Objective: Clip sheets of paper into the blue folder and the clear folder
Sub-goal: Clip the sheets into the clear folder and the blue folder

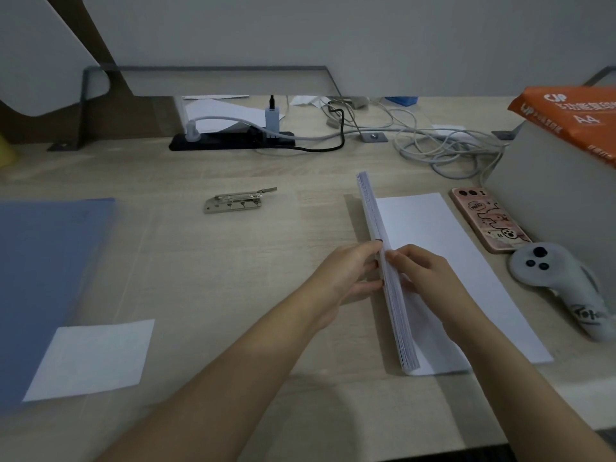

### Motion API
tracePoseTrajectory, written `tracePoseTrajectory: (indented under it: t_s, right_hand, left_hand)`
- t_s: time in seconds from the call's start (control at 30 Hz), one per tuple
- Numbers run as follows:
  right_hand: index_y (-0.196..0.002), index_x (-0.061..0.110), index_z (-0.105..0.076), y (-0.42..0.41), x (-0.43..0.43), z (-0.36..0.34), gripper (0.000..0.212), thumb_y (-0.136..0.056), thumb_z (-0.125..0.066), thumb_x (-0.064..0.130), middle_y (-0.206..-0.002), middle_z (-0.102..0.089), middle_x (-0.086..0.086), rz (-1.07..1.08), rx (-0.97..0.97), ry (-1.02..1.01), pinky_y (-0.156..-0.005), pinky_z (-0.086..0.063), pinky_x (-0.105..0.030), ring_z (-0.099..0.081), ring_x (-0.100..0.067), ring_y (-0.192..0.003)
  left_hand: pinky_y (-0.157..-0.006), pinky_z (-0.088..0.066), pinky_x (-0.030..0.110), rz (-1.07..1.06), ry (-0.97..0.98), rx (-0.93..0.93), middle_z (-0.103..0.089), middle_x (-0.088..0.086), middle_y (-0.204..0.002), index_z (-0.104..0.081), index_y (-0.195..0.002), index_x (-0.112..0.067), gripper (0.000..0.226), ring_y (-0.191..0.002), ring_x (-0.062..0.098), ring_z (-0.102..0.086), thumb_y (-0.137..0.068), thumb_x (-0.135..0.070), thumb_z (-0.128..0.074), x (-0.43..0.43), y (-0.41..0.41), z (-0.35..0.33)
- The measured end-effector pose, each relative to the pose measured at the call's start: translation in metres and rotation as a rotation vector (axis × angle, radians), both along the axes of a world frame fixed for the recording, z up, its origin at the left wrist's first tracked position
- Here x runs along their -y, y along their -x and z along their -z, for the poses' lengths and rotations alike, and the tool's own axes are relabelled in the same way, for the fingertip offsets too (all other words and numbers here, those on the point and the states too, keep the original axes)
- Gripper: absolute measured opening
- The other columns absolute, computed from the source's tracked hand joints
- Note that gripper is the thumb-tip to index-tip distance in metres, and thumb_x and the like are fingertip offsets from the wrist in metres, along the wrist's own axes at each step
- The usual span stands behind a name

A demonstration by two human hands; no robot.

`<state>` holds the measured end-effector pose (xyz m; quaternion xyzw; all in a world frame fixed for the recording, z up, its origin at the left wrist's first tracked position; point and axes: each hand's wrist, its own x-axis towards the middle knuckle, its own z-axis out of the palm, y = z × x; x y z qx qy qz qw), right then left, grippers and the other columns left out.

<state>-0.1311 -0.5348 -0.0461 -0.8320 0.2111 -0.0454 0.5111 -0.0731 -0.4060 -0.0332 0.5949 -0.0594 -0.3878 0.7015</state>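
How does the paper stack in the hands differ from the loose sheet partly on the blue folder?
The paper stack stands on edge, pinched between left hand and right hand; the loose sheet lies flat, untouched. The stack is many sheets thick; the loose sheet looks single. Both are white.

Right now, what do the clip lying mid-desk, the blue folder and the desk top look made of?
Clip: metal, likely plated steel; silvery, bright glints.
Blue folder: probably plastic; smooth, even colour, soft sheen.
Desk top: pale wood grain, matte; laminate or veneer, cannot tell.
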Motion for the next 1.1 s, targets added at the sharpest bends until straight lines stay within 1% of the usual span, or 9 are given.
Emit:
tracePoseTrajectory:
  t_s: [0.2, 0.33, 0.5, 0.67, 0.77, 0.9, 1.0, 1.03, 1.1]
  right_hand:
    - [-0.08, 0.022, -0.064, -0.001, -0.001, 0.003, 0.026, -0.087, -0.05, 0.043, -0.081, -0.066, 0.004, 0.014, 0.008, 0.054, -0.085, -0.049, -0.047, -0.061, -0.02, -0.082]
    - [-0.081, 0.026, -0.064, 0.0, -0.005, 0.003, 0.029, -0.086, -0.048, 0.05, -0.078, -0.064, 0.012, 0.027, 0.009, 0.12, -0.073, -0.044, -0.034, -0.057, -0.008, -0.075]
    - [-0.081, 0.024, -0.065, 0.001, -0.004, 0.001, 0.031, -0.086, -0.049, 0.05, -0.08, -0.066, 0.008, 0.022, 0.012, 0.083, -0.079, -0.048, -0.04, -0.059, -0.014, -0.079]
    - [-0.08, 0.023, -0.063, 0.001, -0.005, 0.001, 0.028, -0.088, -0.048, 0.044, -0.08, -0.066, 0.003, 0.021, 0.014, 0.091, -0.082, -0.048, -0.045, -0.06, -0.02, -0.082]
    - [-0.082, 0.022, -0.063, 0.0, -0.005, 0.001, 0.024, -0.089, -0.047, 0.038, -0.078, -0.064, 0.009, 0.038, 0.012, 0.126, -0.075, -0.047, -0.038, -0.058, -0.015, -0.075]
    - [-0.077, 0.012, -0.057, -0.002, -0.008, 0.003, 0.023, -0.089, -0.046, 0.029, -0.066, -0.056, 0.003, 0.116, 0.014, 0.242, -0.057, -0.035, -0.028, -0.047, -0.016, -0.063]
    - [-0.076, 0.006, -0.055, -0.003, -0.009, 0.005, 0.027, -0.089, -0.046, 0.028, -0.062, -0.05, -0.003, 0.14, 0.021, 0.28, -0.055, -0.031, -0.028, -0.041, -0.017, -0.06]
    - [-0.076, 0.006, -0.055, -0.004, -0.009, 0.006, 0.028, -0.089, -0.046, 0.028, -0.062, -0.049, -0.003, 0.14, 0.022, 0.281, -0.055, -0.031, -0.028, -0.04, -0.017, -0.059]
    - [-0.075, 0.008, -0.056, -0.003, -0.009, 0.005, 0.027, -0.089, -0.045, 0.029, -0.06, -0.05, 0.0, 0.143, 0.019, 0.276, -0.054, -0.031, -0.027, -0.042, -0.016, -0.058]
  left_hand:
    - [-0.1, -0.049, 0.037, 0.012, -0.017, 0.027, -0.06, 0.005, -0.131, -0.056, -0.127, -0.01, 0.039, -0.125, 0.016, -0.053, -0.093, -0.026, -0.048, 0.0, 0.001, 0.001]
    - [-0.098, -0.05, 0.034, -0.005, -0.03, 0.03, -0.06, 0.005, -0.129, -0.06, -0.122, -0.01, 0.034, -0.124, 0.015, -0.052, -0.093, -0.024, -0.049, -0.001, 0.002, -0.001]
    - [-0.099, -0.049, 0.036, 0.001, -0.035, 0.027, -0.061, 0.006, -0.128, -0.062, -0.117, -0.011, 0.03, -0.123, 0.016, -0.054, -0.093, -0.024, -0.049, -0.001, 0.003, -0.003]
    - [-0.1, -0.049, 0.036, 0.004, -0.028, 0.021, -0.063, 0.007, -0.126, -0.06, -0.122, -0.009, 0.033, -0.12, 0.016, -0.057, -0.094, -0.022, -0.047, -0.001, 0.004, -0.006]
    - [-0.1, -0.049, 0.036, 0.015, -0.044, 0.026, -0.062, 0.007, -0.128, -0.057, -0.126, -0.008, 0.036, -0.121, 0.016, -0.056, -0.095, -0.023, -0.046, -0.001, 0.004, -0.006]
    - [-0.104, -0.045, 0.037, 0.0, -0.11, 0.072, -0.055, 0.006, -0.136, -0.056, -0.128, -0.012, 0.038, -0.125, 0.016, -0.052, -0.094, -0.026, -0.046, 0.0, 0.008, -0.007]
    - [-0.116, -0.027, 0.036, -0.105, -0.265, 0.31, -0.028, -0.006, -0.154, -0.037, -0.142, -0.019, 0.047, -0.141, 0.012, -0.029, -0.096, -0.026, -0.043, 0.002, 0.014, -0.005]
    - [-0.115, -0.025, 0.032, -0.115, -0.278, 0.335, -0.027, -0.008, -0.153, -0.033, -0.144, -0.021, 0.048, -0.141, 0.012, -0.027, -0.096, -0.026, -0.042, 0.004, 0.015, -0.005]
    - [-0.109, -0.034, 0.032, -0.06, -0.262, 0.234, -0.045, -0.006, -0.14, -0.043, -0.135, -0.024, 0.04, -0.13, 0.017, -0.043, -0.096, -0.031, -0.04, 0.007, 0.015, -0.006]
